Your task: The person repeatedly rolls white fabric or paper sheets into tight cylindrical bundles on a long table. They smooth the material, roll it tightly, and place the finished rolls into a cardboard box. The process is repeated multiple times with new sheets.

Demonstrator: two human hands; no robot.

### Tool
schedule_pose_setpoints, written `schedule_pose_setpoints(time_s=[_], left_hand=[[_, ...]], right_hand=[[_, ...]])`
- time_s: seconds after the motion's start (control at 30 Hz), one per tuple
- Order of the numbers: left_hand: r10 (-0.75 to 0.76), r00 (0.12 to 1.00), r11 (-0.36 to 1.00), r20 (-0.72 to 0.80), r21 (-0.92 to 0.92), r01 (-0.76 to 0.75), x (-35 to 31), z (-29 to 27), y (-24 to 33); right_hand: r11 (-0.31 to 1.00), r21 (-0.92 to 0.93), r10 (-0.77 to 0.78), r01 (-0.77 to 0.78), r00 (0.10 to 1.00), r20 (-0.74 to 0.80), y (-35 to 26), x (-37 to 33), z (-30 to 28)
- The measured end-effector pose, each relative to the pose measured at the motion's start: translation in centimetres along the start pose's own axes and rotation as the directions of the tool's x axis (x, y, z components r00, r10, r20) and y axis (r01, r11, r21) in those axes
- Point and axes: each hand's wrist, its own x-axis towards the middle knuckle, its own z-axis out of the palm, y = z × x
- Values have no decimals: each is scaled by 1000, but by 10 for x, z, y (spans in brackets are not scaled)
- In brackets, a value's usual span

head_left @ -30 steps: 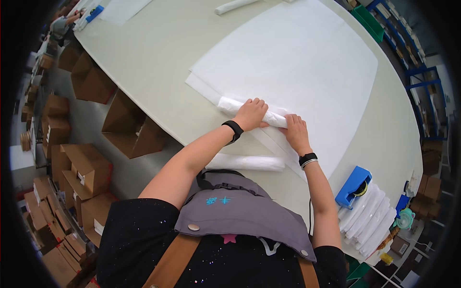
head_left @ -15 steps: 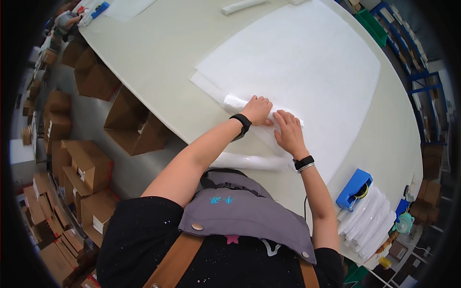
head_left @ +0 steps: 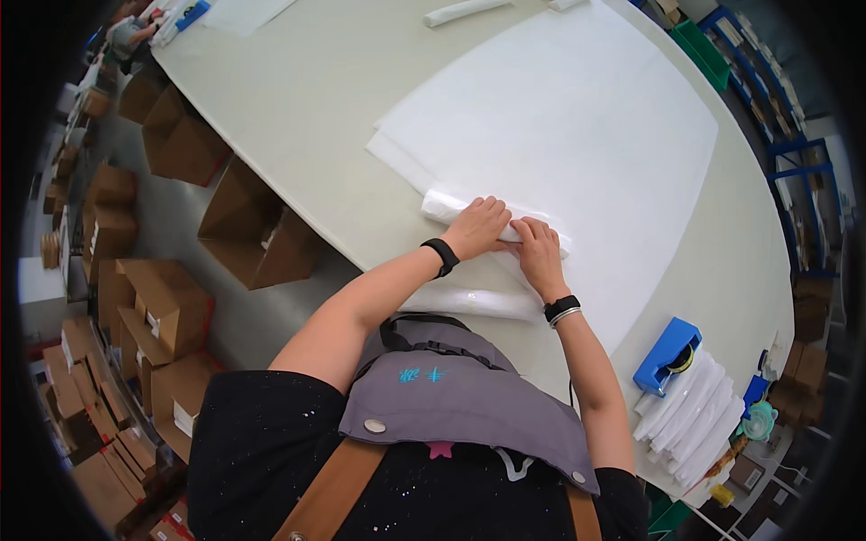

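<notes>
A large white sheet (head_left: pixel 577 117), thin and smooth, is spread over the table, its near part wound into a white roll (head_left: pixel 440 206). My left hand (head_left: pixel 481 227) curls over the middle of that roll, fingers bent across its top. Close beside it, my right hand (head_left: pixel 540 256) grips the roll toward its right end, thumb near the left hand's fingers. The palms hide the middle of the roll. Between the hands and my apron lies another white, glossy roll (head_left: pixel 474 303) along the table edge.
A blue tape dispenser (head_left: pixel 667 355) stands at right beside a stack of white rolls (head_left: pixel 695 419). More white rolls (head_left: pixel 465 11) lie at the far side of the pale table (head_left: pixel 298 117). Open cardboard boxes (head_left: pixel 253 225) stand left of the table. Another person (head_left: pixel 126 36) is at far left.
The roll has come slightly nearer to me. My right hand's spread fingers have drawn in and bent around it, and my left hand has shifted a little nearer too.
</notes>
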Motion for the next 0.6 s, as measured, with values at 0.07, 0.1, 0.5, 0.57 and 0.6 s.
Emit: schedule_pose_setpoints(time_s=[0.07,0.1,0.5,0.57,0.6], left_hand=[[-27,999,1000,-28,9,27,-13,-9,-13],[-43,999,998,1,35,43,-21,-12,-26],[-43,999,994,5,99,43,17,-2,-8],[-47,994,998,100,57,41,30,-1,-21],[-47,988,998,146,40,41,37,-2,-27]], right_hand=[[998,48,31,-33,998,47,4,-2,-2],[997,63,38,-41,997,62,6,1,-3],[963,142,185,-231,943,277,35,43,-13],[983,121,130,-138,989,69,30,35,-4],[990,106,95,-90,995,-40,27,31,1]])
